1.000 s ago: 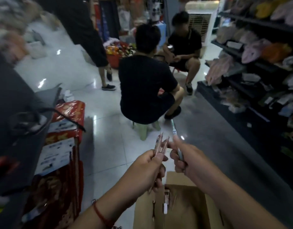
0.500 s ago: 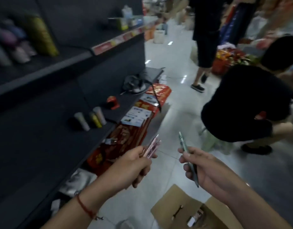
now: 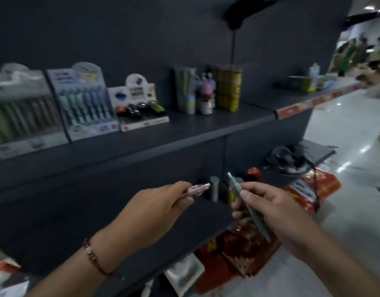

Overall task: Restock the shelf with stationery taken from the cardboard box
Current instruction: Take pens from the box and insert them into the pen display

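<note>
Left hand [image 3: 161,207] gripping pink pens [image 3: 196,189] jutting past its fingers below the dark shelf [image 3: 184,129], right hand [image 3: 270,207] pinching a green pen [image 3: 247,207] slanting across its palm, just beside

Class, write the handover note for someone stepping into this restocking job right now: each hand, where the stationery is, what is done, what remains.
Left hand: grips a bunch of pink pens.
Right hand: grips one green pen.
Both are held in front of the dark shelf, near its lower tier; neither pen touches it.
Shelf already carries pen display packs and pen cups on the upper tier.
Box: out of view.
Done: pens are in hand.
Left: place them on the shelf, then probably fetch more.
</note>
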Motion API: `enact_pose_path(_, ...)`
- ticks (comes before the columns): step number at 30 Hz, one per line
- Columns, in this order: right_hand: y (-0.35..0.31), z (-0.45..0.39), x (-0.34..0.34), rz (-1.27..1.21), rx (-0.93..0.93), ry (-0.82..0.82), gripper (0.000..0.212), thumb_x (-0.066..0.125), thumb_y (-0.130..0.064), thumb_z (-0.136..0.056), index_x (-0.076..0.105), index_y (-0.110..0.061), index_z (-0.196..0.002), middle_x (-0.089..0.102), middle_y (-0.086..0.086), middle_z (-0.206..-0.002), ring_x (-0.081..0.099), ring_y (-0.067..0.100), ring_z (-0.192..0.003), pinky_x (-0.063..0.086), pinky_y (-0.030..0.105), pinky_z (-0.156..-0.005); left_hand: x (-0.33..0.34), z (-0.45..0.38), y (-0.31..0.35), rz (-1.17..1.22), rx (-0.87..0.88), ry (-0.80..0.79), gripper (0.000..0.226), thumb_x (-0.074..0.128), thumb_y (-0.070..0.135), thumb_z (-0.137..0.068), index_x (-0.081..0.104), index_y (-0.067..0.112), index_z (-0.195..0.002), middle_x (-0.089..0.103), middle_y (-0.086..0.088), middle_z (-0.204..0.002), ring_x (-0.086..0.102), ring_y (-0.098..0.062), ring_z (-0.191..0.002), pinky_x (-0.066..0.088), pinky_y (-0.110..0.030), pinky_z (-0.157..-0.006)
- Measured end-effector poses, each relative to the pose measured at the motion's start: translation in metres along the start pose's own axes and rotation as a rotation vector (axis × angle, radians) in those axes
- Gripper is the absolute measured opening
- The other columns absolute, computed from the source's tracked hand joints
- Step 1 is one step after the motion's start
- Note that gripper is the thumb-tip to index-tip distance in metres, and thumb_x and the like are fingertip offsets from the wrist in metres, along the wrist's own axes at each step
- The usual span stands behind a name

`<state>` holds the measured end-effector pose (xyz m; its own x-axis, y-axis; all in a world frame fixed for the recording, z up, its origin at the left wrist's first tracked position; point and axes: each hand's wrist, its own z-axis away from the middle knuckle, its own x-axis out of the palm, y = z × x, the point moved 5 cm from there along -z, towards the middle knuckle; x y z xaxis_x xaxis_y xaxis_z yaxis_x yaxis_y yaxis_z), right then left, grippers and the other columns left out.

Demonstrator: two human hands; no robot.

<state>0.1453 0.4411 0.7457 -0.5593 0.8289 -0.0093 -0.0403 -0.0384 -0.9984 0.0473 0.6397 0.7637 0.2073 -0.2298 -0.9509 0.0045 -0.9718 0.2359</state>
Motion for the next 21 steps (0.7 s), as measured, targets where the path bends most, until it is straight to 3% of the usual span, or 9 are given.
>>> enact_pose_path(2,-0.012,-0.048,0.051,-0.09,-0.017,-0.059,0.019,0.052,-0.01,-0.098,0.068,-0.007,-0.106,0.071,0.015,-0.088,0.07,0.024,-0.079,0.059,0.032,-0.071,-0.025,-0.007,-0.061,-0.044,-0.008,0.075,0.028,0.034,0.049,-0.1,0.04,0.048,-0.127,0.057,0.028,-0.101,0.053,0.001,-0.079,0.042,-0.015,-0.063)
enact_pose_path(4,-0.022,-0.094,0.099,-0.169,-0.037,-0.102,0.022,0.05,-0.007,-0.099,0.068,-0.009,-0.11,0.07,0.014,-0.09,0.07,0.023,-0.082,0.057,0.035,-0.076,-0.05,-0.013,-0.117,-0.086,-0.022,0.125,0.031,0.035,0.048,-0.1,0.039,0.047,-0.131,0.059,0.024,-0.108,0.057,-0.002,-0.084,0.049,-0.024,-0.069)
enact_pose_path(7,-0.041,-0.15,0.163,-0.278,-0.037,-0.179,0.029,0.044,-0.006,-0.101,0.069,-0.013,-0.112,0.069,0.009,-0.088,0.068,0.021,-0.083,0.055,0.036,-0.083,-0.079,-0.017,-0.19,-0.171,-0.11,0.123,0.033,0.03,0.05,-0.101,0.034,0.047,-0.134,0.058,0.019,-0.097,0.057,-0.006,-0.075,0.05,-0.029,-0.063)
enact_pose_path(10,-0.058,-0.199,0.218,-0.373,-0.002,-0.211,0.029,0.038,-0.007,-0.102,0.067,-0.007,-0.106,0.065,0.009,-0.081,0.066,0.02,-0.075,0.053,0.037,-0.078,-0.099,-0.016,-0.245,-0.208,-0.184,0.108,0.047,0.02,0.058,-0.097,0.034,0.044,-0.14,0.049,0.019,-0.083,0.049,-0.005,-0.063,0.04,-0.019,-0.055)
enact_pose_path(12,-0.071,-0.225,0.252,-0.412,0.007,-0.23,0.027,0.039,-0.011,-0.103,0.065,-0.005,-0.105,0.065,0.008,-0.076,0.066,0.02,-0.072,0.052,0.038,-0.076,-0.109,-0.013,-0.275,-0.208,-0.2,0.117,0.053,0.016,0.059,-0.095,0.038,0.041,-0.14,0.052,0.018,-0.087,0.05,-0.006,-0.065,0.042,-0.019,-0.058)
enact_pose_path(15,-0.09,-0.256,0.295,-0.375,-0.042,-0.287,0.023,0.045,-0.015,-0.102,0.067,-0.008,-0.101,0.069,0.008,-0.08,0.068,0.022,-0.079,0.053,0.035,-0.075,-0.118,-0.01,-0.316,-0.243,-0.225,0.108,0.058,0.01,0.063,-0.093,0.037,0.042,-0.14,0.061,0.011,-0.118,0.061,-0.011,-0.087,0.052,-0.028,-0.075)
enact_pose_path(19,-0.112,-0.29,0.337,-0.224,-0.133,-0.327,0.017,0.062,-0.026,-0.089,0.072,-0.016,-0.099,0.074,-0.001,-0.092,0.069,0.014,-0.093,0.054,0.032,-0.085,-0.129,-0.011,-0.344,-0.272,-0.235,0.067,0.057,0.012,0.061,-0.093,0.036,0.041,-0.141,0.057,0.011,-0.125,0.058,-0.013,-0.098,0.048,-0.029,-0.079)
enact_pose_path(21,-0.12,-0.303,0.351,-0.136,-0.184,-0.311,0.034,0.069,-0.041,-0.074,0.074,-0.02,-0.101,0.074,-0.008,-0.104,0.066,0.011,-0.105,0.05,0.033,-0.091,-0.131,-0.011,-0.352,-0.269,-0.225,0.062,0.054,0.017,0.059,-0.096,0.037,0.04,-0.142,0.057,0.01,-0.126,0.058,-0.014,-0.099,0.047,-0.029,-0.08)
